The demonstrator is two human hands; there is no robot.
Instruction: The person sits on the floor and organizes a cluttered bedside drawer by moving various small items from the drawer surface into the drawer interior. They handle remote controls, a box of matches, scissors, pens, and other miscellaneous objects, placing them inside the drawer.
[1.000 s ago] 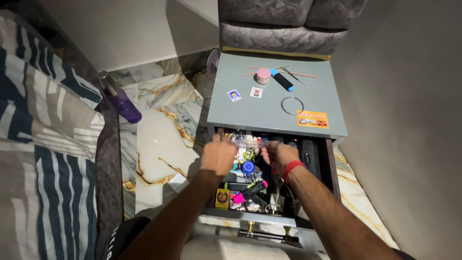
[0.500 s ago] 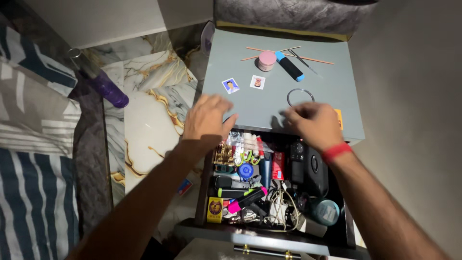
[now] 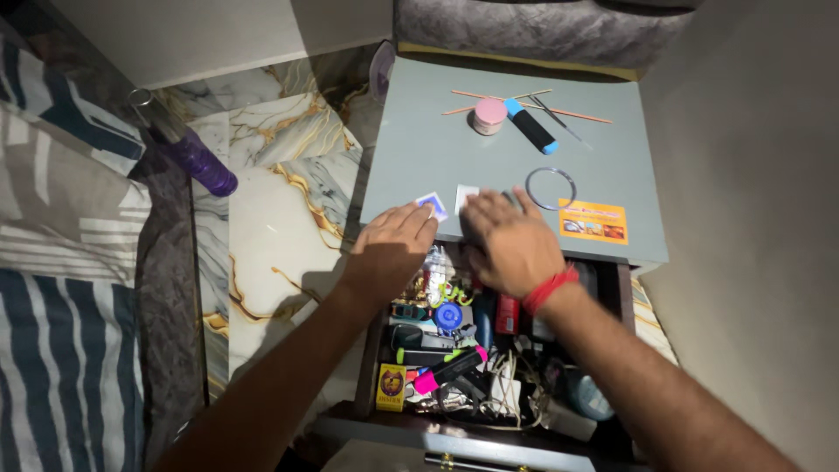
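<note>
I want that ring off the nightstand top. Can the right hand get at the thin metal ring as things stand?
Probably yes. The right hand lies flat on the grey top, its fingertips close beside the metal ring, with bare surface between them and nothing lying over the ring.

— On the grey cabinet top (image 3: 437,144) sits an orange rectangular sticker (image 3: 593,221), near the front right edge.

— And in the open drawer (image 3: 376,350), a small yellow packet (image 3: 391,386) (front left corner, upright).
</note>
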